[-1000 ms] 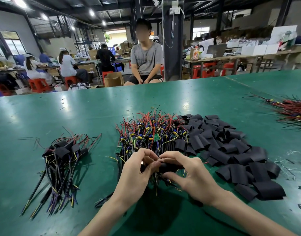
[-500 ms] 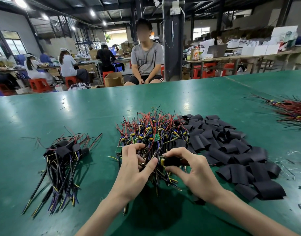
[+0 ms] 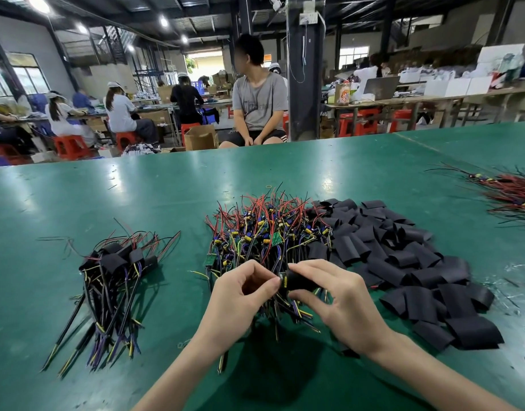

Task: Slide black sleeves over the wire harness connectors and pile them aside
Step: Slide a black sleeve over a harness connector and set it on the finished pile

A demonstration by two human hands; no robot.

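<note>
The right hand [image 3: 344, 304] pinches a black sleeve [image 3: 299, 282] between thumb and fingers, and the tube lies about level with its mouth toward nine o'clock. The left hand [image 3: 240, 295], fingers curled, pinches a harness [image 3: 282, 276] right at that mouth. A bit of yellow on the connector shows at the sleeve's rim, but how far in the connector sits cannot be told. The harness wires hang toward six o'clock under the hands.

Both hands are at the near edge of the harness pile [image 3: 267, 232], a tangle of red, blue and yellow wires with small green boards, which lies at twelve o'clock from them on the green table [image 3: 166, 197]. The sleeve pile [image 3: 403, 262] touches that tangle and spreads from one to four o'clock of the hands. The done pile [image 3: 115, 274], harnesses with sleeves on, lies apart at nine o'clock. More red wires [image 3: 513, 194] lie well off at two o'clock. Beyond the table's far edge at twelve o'clock a person [image 3: 259, 99] in a grey shirt sits.
</note>
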